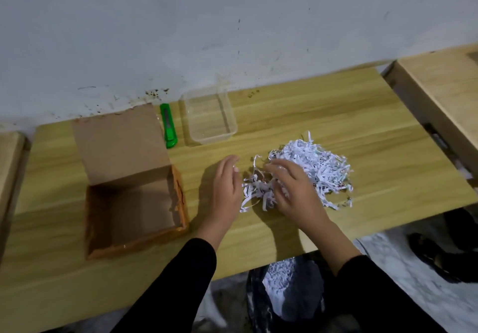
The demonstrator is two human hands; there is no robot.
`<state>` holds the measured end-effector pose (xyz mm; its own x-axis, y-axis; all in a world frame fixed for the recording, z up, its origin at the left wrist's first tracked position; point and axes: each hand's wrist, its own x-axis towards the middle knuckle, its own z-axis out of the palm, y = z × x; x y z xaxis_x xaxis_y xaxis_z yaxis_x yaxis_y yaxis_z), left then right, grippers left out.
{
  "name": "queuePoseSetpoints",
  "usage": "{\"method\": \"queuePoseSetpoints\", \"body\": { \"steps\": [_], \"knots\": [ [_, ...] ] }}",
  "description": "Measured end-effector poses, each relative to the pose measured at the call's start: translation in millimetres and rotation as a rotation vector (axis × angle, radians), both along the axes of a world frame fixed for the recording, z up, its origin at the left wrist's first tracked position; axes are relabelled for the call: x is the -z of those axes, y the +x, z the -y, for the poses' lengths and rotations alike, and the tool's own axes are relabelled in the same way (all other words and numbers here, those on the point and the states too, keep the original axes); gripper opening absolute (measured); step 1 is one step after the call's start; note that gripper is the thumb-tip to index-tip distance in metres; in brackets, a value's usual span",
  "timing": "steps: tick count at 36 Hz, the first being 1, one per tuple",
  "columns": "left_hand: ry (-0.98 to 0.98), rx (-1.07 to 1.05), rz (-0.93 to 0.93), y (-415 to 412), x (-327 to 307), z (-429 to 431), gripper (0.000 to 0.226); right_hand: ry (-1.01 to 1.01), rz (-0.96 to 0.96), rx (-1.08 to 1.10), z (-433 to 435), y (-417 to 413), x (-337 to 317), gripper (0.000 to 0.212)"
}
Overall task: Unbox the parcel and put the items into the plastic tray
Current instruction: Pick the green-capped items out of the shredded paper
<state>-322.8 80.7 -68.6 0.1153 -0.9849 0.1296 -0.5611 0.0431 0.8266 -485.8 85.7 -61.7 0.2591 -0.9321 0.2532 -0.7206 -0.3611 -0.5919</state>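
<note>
An open brown cardboard box (134, 203) sits at the left of the wooden table, its lid folded back and its inside bare. A clear plastic tray (209, 116) stands near the wall, with nothing in it. A heap of white shredded paper (310, 167) lies at centre right. My right hand (292, 190) rests on the left part of the heap, fingers spread into the strips. My left hand (225, 185) hovers just left of the shreds, fingers loosely apart and holding nothing. No item is visible in the paper.
A green utility knife (168, 125) lies between the box lid and the tray. Another wooden table (439, 86) stands at the right. A dark bag with shredded paper (284, 286) sits under the table's front edge. The wall runs behind.
</note>
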Motion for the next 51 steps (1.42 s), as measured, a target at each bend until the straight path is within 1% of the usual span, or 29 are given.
{"method": "queuePoseSetpoints", "body": {
  "steps": [1, 3, 6, 8, 11, 14, 16, 18, 19, 20, 22, 24, 26, 28, 29, 30, 32, 35, 37, 38, 40, 43, 45, 46, 47, 48, 49, 50, 51],
  "knots": [
    [0.006, 0.068, 0.008, -7.0, -1.4, 1.0, 0.038, -0.037, -0.004, 0.043, 2.3, -7.1, -2.7, 0.035],
    [0.016, 0.220, 0.062, -23.7, 1.3, 2.2, 0.043, -0.028, -0.060, 0.125, 7.5, -25.8, -2.1, 0.037],
    [0.035, 0.494, 0.260, -47.3, 12.5, 3.7, 0.055, 0.096, -0.167, 0.190, 13.4, -60.5, 8.4, 0.043],
    [0.108, 0.572, 0.389, -56.0, 19.0, 4.6, 0.057, 0.184, -0.123, 0.225, 13.8, -81.9, 12.6, 0.041],
    [0.190, 0.483, 0.455, -51.5, 26.0, 6.1, 0.057, 0.277, -0.043, 0.334, 10.7, -108.9, 12.5, 0.038],
    [0.227, 0.393, 0.490, -35.1, 36.0, 9.0, 0.052, 0.346, 0.029, 0.434, 4.7, -126.4, 11.5, 0.032],
    [0.191, 0.268, 0.402, -29.7, 35.3, 11.9, 0.047, 0.306, 0.070, 0.472, 1.2, -130.3, 10.5, 0.029],
    [0.113, 0.143, 0.291, -34.3, 25.3, 15.5, 0.046, 0.254, 0.106, 0.464, -1.2, -127.7, 8.2, 0.034],
    [0.056, 0.150, 0.273, -40.3, 19.2, 17.7, 0.049, 0.244, 0.094, 0.439, -0.9, -124.8, 7.5, 0.042],
    [0.011, 0.211, 0.278, -48.9, 12.4, 19.4, 0.053, 0.250, 0.058, 0.401, 0.4, -121.3, 7.1, 0.052],
    [0.004, 0.405, 0.323, -70.7, 1.8, 21.9, 0.061, 0.291, -0.038, 0.323, 5.5, -113.9, 9.9, 0.068],
    [0.065, 0.538, 0.423, -91.3, 1.5, 28.8, 0.064, 0.348, -0.123, 0.287, 12.3, -107.4, 15.2, 0.071],
    [0.146, 0.564, 0.480, -103.9, 7.4, 38.8, 0.064, 0.376, -0.130, 0.297, 18.2, -105.2, 20.2, 0.067],
    [0.185, 0.511, 0.429, -106.3, 9.6, 49.6, 0.060, 0.371, 0.009, 0.326, 22.4, -106.1, 17.5, 0.040],
    [0.203, 0.459, 0.359, -104.5, 7.8, 54.7, 0.058, 0.386, 0.111, 0.340, 24.2, -107.2, 15.3, 0.026],
    [0.236, 0.410, 0.281, -101.2, 6.3, 59.4, 0.056, 0.416, 0.204, 0.352, 26.4, -108.0, 12.5, 0.018],
    [0.294, 0.349, 0.173, -93.3, 3.4, 68.4, 0.055, 0.462, 0.325, 0.391, 33.5, -110.5, 9.2, 0.025],
    [0.295, 0.292, 0.197, -83.2, -1.8, 82.0, 0.056, 0.472, 0.318, 0.426, 47.0, -114.2, 7.7, 0.025],
    [0.314, 0.227, 0.163, -80.2, -3.8, 93.5, 0.052, 0.469, 0.327, 0.481, 57.2, -117.0, 7.1, 0.020],
    [0.330, 0.184, 0.155, -78.4, -3.0, 99.1, 0.050, 0.444, 0.343, 0.510, 61.3, -118.3, 6.8, 0.017],
    [0.331, 0.105, 0.187, -74.4, -1.4, 108.4, 0.046, 0.391, 0.368, 0.573, 68.6, -121.8, 5.7, 0.020],
    [0.246, 0.013, 0.268, -70.6, -0.4, 117.2, 0.037, 0.335, 0.382, 0.640, 72.0, -127.9, 2.5, 0.028],
    [0.123, -0.047, 0.280, -76.2, -7.1, 112.8, 0.036, 0.186, 0.261, 0.649, 66.4, -131.2, 1.0, 0.027],
    [0.041, -0.028, 0.248, -81.0, -12.7, 107.0, 0.035, 0.095, 0.193, 0.641, 61.1, -132.0, 1.4, 0.023],
    [-0.034, 0.061, 0.208, -86.6, -18.1, 100.4, 0.033, 0.035, 0.159, 0.618, 54.4, -131.1, 3.2, 0.021],
    [-0.071, 0.210, 0.168, -92.0, -20.2, 94.0, 0.031, 0.003, 0.146, 0.580, 47.5, -128.1, 4.6, 0.020],
    [-0.058, 0.391, 0.140, -97.3, -20.0, 87.7, 0.031, 0.000, 0.139, 0.522, 41.5, -124.5, 7.7, 0.022],
    [-0.019, 0.565, 0.157, -100.4, -14.2, 83.5, 0.033, 0.016, 0.106, 0.439, 36.4, -120.5, 11.0, 0.024],
    [0.009, 0.701, 0.228, -101.8, -5.4, 81.5, 0.037, 0.048, 0.056, 0.344, 31.9, -116.9, 14.9, 0.026]
  ]
}}
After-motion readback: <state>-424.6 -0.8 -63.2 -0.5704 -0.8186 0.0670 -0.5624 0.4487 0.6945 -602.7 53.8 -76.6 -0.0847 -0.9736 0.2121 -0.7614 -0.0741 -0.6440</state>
